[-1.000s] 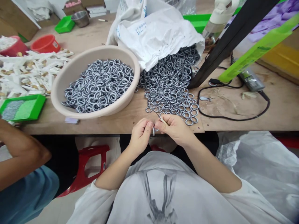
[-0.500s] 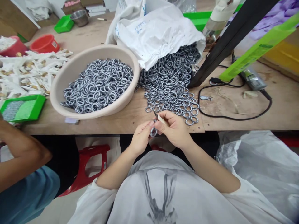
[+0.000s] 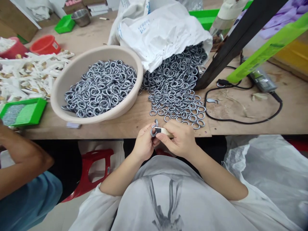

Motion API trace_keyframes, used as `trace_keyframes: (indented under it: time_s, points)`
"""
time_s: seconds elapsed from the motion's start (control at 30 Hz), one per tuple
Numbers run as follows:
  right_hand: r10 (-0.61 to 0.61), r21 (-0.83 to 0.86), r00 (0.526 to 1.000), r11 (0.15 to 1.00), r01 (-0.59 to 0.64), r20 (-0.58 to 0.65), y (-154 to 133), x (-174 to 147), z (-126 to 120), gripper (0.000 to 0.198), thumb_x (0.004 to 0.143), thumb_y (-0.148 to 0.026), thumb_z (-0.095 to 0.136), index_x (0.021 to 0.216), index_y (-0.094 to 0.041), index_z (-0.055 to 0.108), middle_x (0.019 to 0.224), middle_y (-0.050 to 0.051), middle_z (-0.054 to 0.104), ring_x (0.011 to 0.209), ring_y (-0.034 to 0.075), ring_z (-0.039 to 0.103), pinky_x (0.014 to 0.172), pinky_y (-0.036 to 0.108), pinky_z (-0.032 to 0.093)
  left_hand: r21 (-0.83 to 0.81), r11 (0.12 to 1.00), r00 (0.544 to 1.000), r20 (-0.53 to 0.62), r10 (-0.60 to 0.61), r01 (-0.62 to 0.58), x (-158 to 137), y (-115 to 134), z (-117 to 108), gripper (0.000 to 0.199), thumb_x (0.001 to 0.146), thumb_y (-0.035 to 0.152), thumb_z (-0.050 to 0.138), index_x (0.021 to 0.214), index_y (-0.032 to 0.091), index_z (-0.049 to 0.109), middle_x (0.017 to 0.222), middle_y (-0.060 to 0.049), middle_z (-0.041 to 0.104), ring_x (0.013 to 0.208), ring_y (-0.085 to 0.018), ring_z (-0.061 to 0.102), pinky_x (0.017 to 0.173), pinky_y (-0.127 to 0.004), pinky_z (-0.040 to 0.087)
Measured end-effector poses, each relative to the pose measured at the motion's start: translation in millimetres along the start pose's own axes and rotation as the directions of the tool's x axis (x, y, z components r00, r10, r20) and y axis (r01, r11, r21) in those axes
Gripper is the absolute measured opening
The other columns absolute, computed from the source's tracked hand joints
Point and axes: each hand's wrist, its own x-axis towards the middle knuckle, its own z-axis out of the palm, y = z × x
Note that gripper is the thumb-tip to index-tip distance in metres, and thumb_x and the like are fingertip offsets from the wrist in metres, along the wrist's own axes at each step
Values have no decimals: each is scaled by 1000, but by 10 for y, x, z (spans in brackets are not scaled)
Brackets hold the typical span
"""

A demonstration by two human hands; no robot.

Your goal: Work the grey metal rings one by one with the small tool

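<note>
Between the fingers of my left hand (image 3: 142, 145) are grey rings (image 3: 152, 131); two seem to show, one standing above the other. My right hand (image 3: 182, 137) is closed around a small knife (image 3: 165, 131) with a pale handle and a short dark blade. The blade points left and lies against or just beside the rings; contact cannot be made out. Both hands are at the table's front edge, in front of a spread pile of similar rings (image 3: 174, 96).
Left of the pile stands a beige basin (image 3: 55, 93) of grey rings. Behind it lies a white sack (image 3: 158, 32), rings spilling out. A dark post (image 3: 223, 54) and a black cable (image 3: 231, 121) are at right. A co-worker's arm (image 3: 21, 154) is at far left.
The rings have turned and risen in my left hand, opening more to view. My right hand has shifted slightly right and lower, and the knife blade now points left instead of up.
</note>
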Motion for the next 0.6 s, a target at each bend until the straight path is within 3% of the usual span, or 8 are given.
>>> trace_keyframes:
  time_s: [0.33, 0.6]
  points:
    - [-16, -43, 999, 999, 18, 31, -11, -1, -18, 45, 96, -48, 51, 62, -19, 49, 60, -1, 48, 56, 12, 40, 55, 28, 24, -11, 1000, 1000, -18, -17, 17, -30, 1, 19, 53, 63, 48, 85, 63, 17, 42, 51, 9, 36, 43, -3, 28, 40, -14, 24]
    - [111, 93, 981, 987, -127, 162, 19, 62, 57, 42, 94, -47, 52, 62, -19, 51, 62, -1, 51, 59, 12, 46, 58, 27, 26, 33, 999, 999, 18, -42, 41, 19, -1, -162, 49, 64, 48, 84, 64, 16, 47, 54, 6, 44, 43, -3, 30, 39, -14, 23]
